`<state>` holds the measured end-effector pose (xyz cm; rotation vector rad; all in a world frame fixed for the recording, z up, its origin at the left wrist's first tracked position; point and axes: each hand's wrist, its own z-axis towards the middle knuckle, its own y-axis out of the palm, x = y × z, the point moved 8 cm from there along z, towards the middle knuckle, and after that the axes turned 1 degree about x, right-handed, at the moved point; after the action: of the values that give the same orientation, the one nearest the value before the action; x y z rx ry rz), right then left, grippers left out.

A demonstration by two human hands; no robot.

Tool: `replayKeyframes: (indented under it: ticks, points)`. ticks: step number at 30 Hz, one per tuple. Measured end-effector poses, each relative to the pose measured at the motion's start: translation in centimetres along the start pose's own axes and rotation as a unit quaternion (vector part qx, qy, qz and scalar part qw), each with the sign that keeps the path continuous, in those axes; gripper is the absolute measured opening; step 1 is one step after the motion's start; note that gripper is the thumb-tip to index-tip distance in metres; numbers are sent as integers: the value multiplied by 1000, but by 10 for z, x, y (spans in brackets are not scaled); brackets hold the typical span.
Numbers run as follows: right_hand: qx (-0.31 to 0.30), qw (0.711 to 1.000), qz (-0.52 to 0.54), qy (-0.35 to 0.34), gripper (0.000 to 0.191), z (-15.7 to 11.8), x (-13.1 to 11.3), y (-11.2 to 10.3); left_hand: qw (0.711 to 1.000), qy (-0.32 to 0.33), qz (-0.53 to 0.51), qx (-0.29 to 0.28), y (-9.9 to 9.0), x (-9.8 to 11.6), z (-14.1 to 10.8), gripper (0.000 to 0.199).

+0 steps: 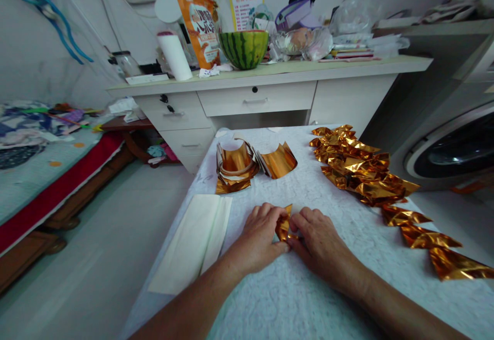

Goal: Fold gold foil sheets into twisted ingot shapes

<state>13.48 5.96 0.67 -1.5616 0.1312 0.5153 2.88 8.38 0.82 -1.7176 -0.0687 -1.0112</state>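
Note:
Between my two hands, near the middle of the cloth-covered table [266, 304], is a small piece of gold foil [284, 225]. My left hand [262, 234] grips its left side with curled fingers and thumb. My right hand [317, 239] pinches at its right edge, the fingertips close to those of my left. Beyond my hands lie a curled stack of gold sheets [235, 165] and a smaller curved stack [280, 161] beside it. Several folded gold foil pieces [358, 167] form a row down the right side. White paper sheets [189, 242] lie left of my left hand.
Behind the table stands a white desk [254, 93] bearing a watermelon half [244, 49], an orange bag [199, 29] and a white roll [175, 56]. A washing machine [455, 144] is at the right. A bed [46, 175] is at the left.

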Motion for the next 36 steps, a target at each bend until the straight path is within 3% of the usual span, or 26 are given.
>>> replayKeyframes:
  ticks: [8,22,27,31,36]
  points:
    - [15,1000,-1,21,20,-3,6,-6,1000,-2,-2,-10,0,3,-2,46]
    - [-1,1000,8,0,32,-5,22,-11,1000,-1,6,-8,0,3,-3,46]
    - [0,999,46,22,25,0,29,-18,1000,7,9,-14,-2,5,-4,45]
    - [28,994,85,56,12,5,37,-25,1000,22,3,-8,-1,5,-4,46]
    - [75,994,73,33,19,7,41,-28,999,21,-1,27,-2,2,-5,48]
